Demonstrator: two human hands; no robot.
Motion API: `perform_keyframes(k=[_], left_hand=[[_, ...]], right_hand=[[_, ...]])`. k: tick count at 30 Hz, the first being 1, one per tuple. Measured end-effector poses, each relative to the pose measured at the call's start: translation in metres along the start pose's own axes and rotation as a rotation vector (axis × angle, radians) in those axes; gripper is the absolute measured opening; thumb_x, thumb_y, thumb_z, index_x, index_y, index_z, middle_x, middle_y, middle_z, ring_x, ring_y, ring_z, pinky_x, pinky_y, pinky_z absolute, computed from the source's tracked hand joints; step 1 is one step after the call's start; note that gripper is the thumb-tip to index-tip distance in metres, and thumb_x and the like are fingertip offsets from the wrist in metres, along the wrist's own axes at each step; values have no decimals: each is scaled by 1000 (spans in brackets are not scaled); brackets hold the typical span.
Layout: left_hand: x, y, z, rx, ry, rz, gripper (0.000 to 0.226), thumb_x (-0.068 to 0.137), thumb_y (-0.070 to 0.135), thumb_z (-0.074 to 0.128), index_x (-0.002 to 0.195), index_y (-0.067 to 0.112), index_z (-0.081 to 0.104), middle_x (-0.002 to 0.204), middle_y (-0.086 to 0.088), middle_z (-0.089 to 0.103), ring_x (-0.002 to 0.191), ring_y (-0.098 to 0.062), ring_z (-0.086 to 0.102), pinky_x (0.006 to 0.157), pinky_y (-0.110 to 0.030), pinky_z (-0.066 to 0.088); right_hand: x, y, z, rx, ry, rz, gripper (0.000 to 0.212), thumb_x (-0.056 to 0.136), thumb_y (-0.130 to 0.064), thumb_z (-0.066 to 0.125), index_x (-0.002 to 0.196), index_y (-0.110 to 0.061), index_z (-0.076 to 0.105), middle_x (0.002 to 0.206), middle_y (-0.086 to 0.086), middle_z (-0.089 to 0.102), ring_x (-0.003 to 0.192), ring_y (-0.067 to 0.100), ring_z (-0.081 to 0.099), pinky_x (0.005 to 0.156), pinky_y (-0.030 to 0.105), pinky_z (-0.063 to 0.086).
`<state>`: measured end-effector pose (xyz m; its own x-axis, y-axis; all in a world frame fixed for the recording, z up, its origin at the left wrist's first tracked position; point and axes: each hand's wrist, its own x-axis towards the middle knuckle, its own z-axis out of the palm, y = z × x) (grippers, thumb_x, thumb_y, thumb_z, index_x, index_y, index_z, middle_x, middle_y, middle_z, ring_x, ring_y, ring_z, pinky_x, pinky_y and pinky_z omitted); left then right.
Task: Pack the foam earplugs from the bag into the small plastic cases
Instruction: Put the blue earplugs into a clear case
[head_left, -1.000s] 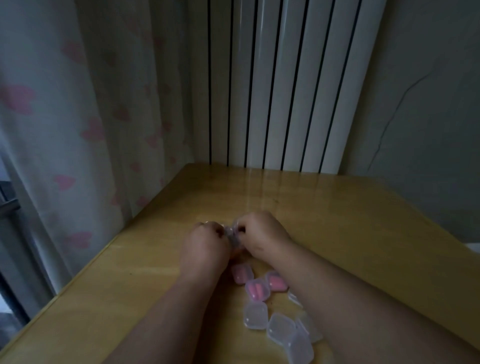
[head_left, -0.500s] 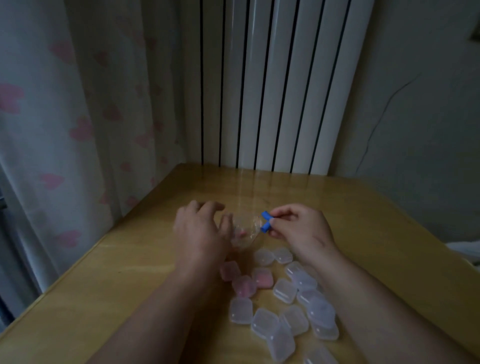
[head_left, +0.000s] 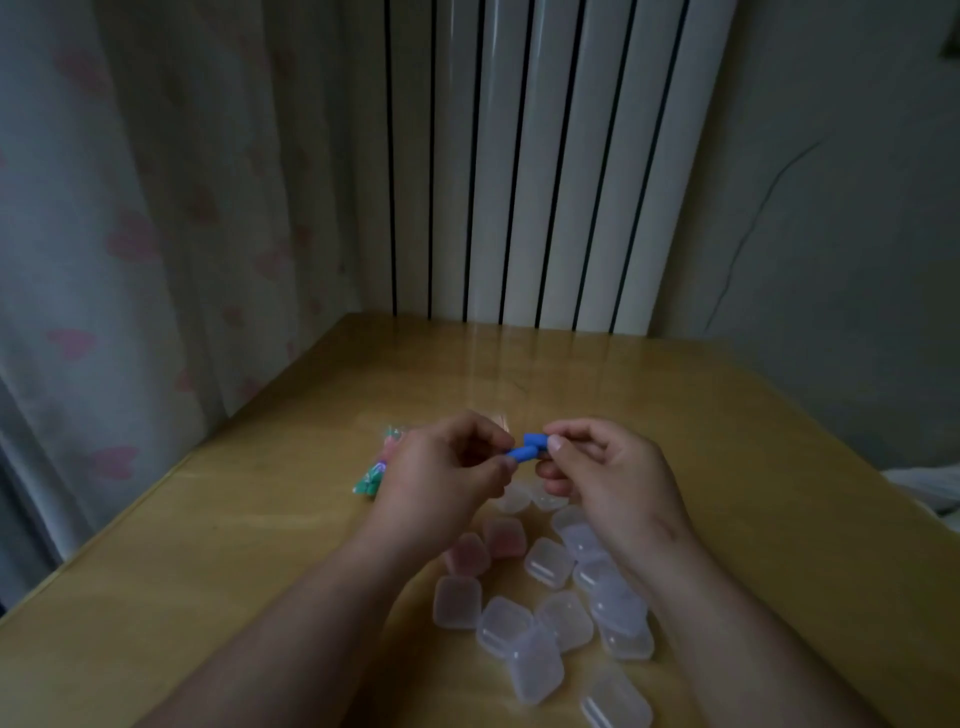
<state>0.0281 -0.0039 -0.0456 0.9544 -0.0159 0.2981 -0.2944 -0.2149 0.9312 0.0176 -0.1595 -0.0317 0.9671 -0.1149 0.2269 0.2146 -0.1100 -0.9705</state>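
Two blue foam earplugs are held above the wooden table between both hands. My left hand pinches one end and my right hand pinches the other. The clear bag of coloured earplugs lies on the table just left of my left hand, partly hidden by it. Several small clear plastic cases lie scattered below the hands. Two cases near my left wrist hold pink earplugs.
A white radiator stands behind the table's far edge. A curtain with pink prints hangs along the left side. A grey wall with a crack is at the right.
The bag left my hands and now lies on the table at the left. My right hand drew out blue earplugs, and both hands now hold them together.
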Motion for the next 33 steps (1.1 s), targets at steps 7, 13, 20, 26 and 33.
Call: perform_keyframes(k=[7,13,20,26,33], left_hand=[[-2,0,-3,29,-75,-21,30,81,1,75,93,23,57,72,0,72,66,-17,68,64,-34,55],[-1,-3,-3,86,-80,-4,34,80,6,77,94,28,54,74,-1,73,66,-17,67,58,-32,50],[-2,-1,-1,147,-92,21,35,81,6,75,95,30,53,76,0,73,65,-13,67,57,-28,49],[-2,-2,-1,127,-76,24,35,82,7,74,95,31,53,73,1,72,63,-12,65,56,-27,46],[-5,-3,4,266,-65,72,29,83,15,74,85,36,54,75,9,67,61,-9,62,49,-24,49]], right_hand=[[-2,0,-1,-57,-60,-12,16,93,-8,60,86,-19,69,79,0,74,66,7,69,60,18,53],[-2,1,-2,-129,-123,0,16,93,-9,61,87,-22,69,86,2,73,70,7,69,63,21,55],[-2,1,0,-126,-114,18,16,92,-9,62,85,-22,68,88,3,73,68,6,68,61,24,54],[-3,0,0,-140,-141,39,14,91,-8,63,87,-20,67,87,6,73,67,9,68,59,22,54],[1,-1,-4,-89,-30,43,15,84,3,67,83,-11,64,76,10,71,65,18,69,61,27,58]])
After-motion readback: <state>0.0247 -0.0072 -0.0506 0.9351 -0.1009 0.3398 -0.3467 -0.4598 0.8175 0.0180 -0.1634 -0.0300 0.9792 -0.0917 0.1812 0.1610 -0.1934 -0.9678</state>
